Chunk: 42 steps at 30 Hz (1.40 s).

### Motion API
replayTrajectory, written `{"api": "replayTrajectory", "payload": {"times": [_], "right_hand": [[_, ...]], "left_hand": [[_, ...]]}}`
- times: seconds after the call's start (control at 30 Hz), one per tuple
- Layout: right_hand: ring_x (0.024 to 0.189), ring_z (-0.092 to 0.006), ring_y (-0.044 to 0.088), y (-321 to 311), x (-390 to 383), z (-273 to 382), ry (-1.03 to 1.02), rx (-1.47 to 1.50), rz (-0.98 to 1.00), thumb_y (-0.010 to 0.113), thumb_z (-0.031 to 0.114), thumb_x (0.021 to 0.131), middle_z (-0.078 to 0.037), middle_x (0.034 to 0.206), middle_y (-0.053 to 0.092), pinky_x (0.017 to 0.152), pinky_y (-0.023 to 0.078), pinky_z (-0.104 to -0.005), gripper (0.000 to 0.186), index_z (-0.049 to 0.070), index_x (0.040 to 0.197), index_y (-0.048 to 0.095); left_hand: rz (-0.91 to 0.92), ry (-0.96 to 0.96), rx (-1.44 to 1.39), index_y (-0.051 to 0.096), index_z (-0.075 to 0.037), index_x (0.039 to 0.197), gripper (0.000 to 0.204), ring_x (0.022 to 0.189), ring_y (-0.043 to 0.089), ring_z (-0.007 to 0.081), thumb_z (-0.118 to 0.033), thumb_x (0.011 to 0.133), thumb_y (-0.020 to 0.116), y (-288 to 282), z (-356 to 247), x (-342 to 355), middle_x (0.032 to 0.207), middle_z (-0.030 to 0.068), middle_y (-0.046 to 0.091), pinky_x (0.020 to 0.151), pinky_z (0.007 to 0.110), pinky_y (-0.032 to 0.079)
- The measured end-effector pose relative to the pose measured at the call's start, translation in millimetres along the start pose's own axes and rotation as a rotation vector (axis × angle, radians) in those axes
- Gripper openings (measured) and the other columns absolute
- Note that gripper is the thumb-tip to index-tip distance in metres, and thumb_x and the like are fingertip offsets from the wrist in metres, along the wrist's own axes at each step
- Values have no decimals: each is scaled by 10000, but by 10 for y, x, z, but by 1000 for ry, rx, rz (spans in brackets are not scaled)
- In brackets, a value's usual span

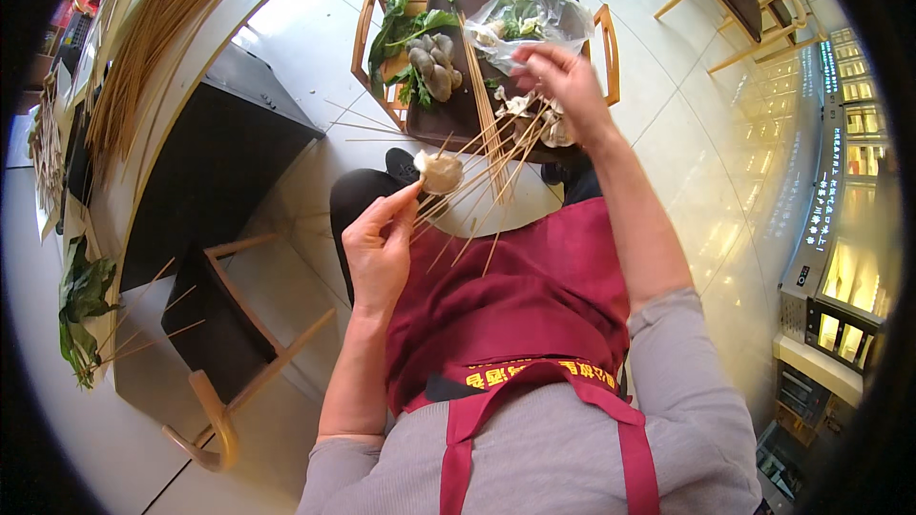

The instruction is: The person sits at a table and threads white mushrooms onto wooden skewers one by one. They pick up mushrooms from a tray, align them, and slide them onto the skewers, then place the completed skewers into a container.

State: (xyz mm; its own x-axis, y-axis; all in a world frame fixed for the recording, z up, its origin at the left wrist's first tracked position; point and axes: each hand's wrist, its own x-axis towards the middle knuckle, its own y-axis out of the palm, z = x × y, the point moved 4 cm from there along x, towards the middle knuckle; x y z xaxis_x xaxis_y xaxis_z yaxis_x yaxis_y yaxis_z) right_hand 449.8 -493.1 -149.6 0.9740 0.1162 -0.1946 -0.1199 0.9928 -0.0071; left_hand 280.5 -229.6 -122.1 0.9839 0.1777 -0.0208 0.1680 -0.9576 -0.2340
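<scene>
My left hand (380,246) is closed in a pinch: thumb and forefinger hold the lower ends of a skewer bundle (468,193), and the other fingers are curled under. One mushroom slice (441,173), pale brown, sits on a skewer just above my fingertips. The sticks fan out from the pinch toward the tray, over my lap and the red apron (520,300).

My right hand (565,81) is higher, over the right part of the tray (469,110). Its fingers are bent and close together at the mouth of a clear bag (530,19); I cannot tell if they grip the plastic or something small inside. The bag lies at the far right corner of the tray and has green leaves in it. Just under this hand, at the near right edge, there is a pile of pale mushroom pieces (534,114), touching the tips of the skewers.

The tray is dark and rests on a wooden chair (366,29) in front of my knees. At its left side lie grey mushrooms (434,62) on green leaves (405,33). A second row of loose sticks (485,105) lies across the middle of the tray, from far edge to near edge.

Far to my left, on the counter (191,57), there is a big heap of bare sticks (157,29), and more greens (81,300) lie at its near end. A dark stool (224,343) stands between the counter and me.
</scene>
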Motion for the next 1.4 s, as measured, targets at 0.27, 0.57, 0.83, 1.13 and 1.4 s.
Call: {"api": "replayTrajectory", "payload": {"times": [0.27, 0.57, 0.83, 1.13, 1.4], "right_hand": [[1100, -328, 669, -89, 1752, -482, -108, -1109, -6, 601, 150, 849, -181, 1197, 688, 1012, 502, -395, 372, 101, 1205, 699], [1107, -309, 664, 60, 2165, -986, -30, -1229, 22, 717, 265, 800, -165, 1144, 704, 985, 517, -398, 401, 95, 1163, 702], [787, -197, 644, -383, 1966, -903, 340, 37, -154, 522, -25, 895, -115, 1007, 629, 663, 581, -314, 330, 31, 1209, 607], [913, -236, 601, -608, 1859, -868, 404, 895, -67, 587, -6, 935, -174, 1052, 549, 781, 566, -289, 270, -101, 1172, 499], [772, -169, 644, -618, 1949, -1014, 206, 429, -4, 612, 163, 990, -122, 890, 659, 649, 523, -251, 187, -24, 1001, 606]], "left_hand": [[21, -109, -22, 732, 2, 1125, 213, 744, 564, 55, 33, 929, 657, -4, 280, 136, 796, 13, 645, 667, 201, 454], [25, -116, -36, 732, 7, 1116, 210, 726, 584, 67, 28, 921, 658, -5, 433, 311, 786, 34, 659, 662, 215, 469], [47, -121, -36, 731, 11, 1116, 212, 721, 585, 70, 23, 916, 663, 61, 411, 364, 789, 39, 665, 657, 216, 471], [55, -183, -52, 729, 4, 1141, 226, 787, 618, 79, 23, 930, 649, 45, 431, 255, 909, 55, 714, 710, 221, 497], [28, -82, 1, 748, -33, 1112, 213, 829, 692, 122, -17, 917, 664, 11, 358, 239, 922, 121, 757, 759, 260, 534]]}}
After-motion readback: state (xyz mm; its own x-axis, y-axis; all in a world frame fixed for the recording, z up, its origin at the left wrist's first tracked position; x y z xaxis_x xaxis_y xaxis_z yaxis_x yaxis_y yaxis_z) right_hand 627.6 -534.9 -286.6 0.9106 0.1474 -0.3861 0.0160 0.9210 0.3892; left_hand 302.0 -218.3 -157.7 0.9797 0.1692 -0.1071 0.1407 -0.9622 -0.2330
